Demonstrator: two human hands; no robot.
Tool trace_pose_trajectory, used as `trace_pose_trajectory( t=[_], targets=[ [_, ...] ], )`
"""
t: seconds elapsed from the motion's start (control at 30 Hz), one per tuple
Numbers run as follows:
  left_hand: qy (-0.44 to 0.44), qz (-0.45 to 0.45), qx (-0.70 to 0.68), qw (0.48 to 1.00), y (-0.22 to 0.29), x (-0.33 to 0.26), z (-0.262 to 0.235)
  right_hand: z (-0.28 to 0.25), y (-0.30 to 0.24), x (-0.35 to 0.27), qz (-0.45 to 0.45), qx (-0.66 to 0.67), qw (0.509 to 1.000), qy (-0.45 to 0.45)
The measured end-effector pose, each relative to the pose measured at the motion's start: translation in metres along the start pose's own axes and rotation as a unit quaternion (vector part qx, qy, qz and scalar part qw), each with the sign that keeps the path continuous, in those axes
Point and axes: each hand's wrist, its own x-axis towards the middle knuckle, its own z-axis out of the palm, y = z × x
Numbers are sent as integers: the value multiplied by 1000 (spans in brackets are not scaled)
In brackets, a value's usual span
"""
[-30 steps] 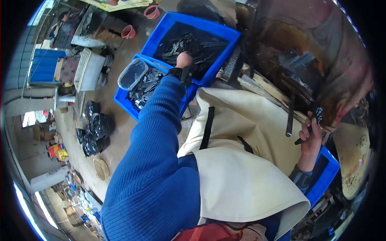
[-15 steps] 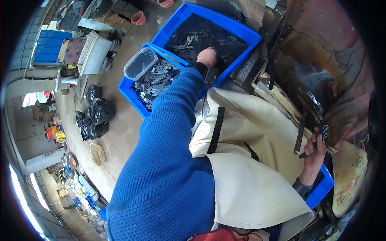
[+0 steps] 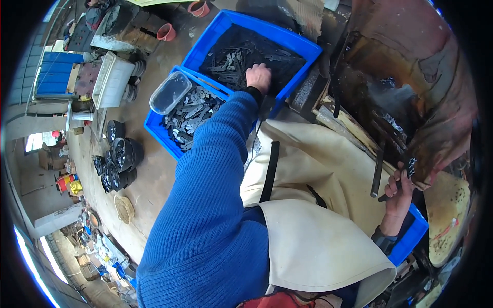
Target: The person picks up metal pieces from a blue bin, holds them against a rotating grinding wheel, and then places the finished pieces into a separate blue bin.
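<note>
My left hand (image 3: 259, 77) reaches into the far blue bin (image 3: 313, 51), its fingers curled down at the dark contents. Flat dark metal pieces (image 3: 233, 61) lie beside it; whatever is under the fingers is hidden. On the right, my right hand (image 3: 398, 195) is wrapped round a slim dark rod-like tool (image 3: 383, 198). Its upper end carries white specks, and I cannot make out its kind. Just left of that hand, a thicker dark bar (image 3: 377, 177) slants over the pale apron (image 3: 334, 169) covering my lap.
A nearer blue bin (image 3: 154, 126) holds many flat metal pieces and a clear plastic tub (image 3: 170, 92). At right are wooden strips (image 3: 349, 126) and a wet, brown-stained cavity (image 3: 395, 97). Black buckets (image 3: 123, 154) and a round basket (image 3: 124, 209) stand on the floor at left.
The view has shifted slightly, moving the bins left and down. My left hand sits a little further right within the far bin, with more of its knuckles showing. The right hand keeps its grip.
</note>
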Motion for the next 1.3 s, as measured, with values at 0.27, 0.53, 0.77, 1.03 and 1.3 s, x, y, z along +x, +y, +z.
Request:
trace_pose_trajectory(
  t=[0.27,0.53,0.77,1.03,1.3],
  targets=[
    [-128,-201,-397,886,-51,-4,-74,-4,-16,-11,-32,0,999,25],
    [-89,111,-867,477,153,-93,-245,88,-25,-27,-107,-158,981,-18],
    [-169,146,-913,341,246,-124,-280,92,-19,-38,-213,-128,966,73],
    [-304,198,-758,541,196,-99,-298,46,-38,-37,-203,-239,947,73],
    [-68,416,-260,869,243,-39,-276,30,-27,-8,-305,-219,922,91]
  ],
)
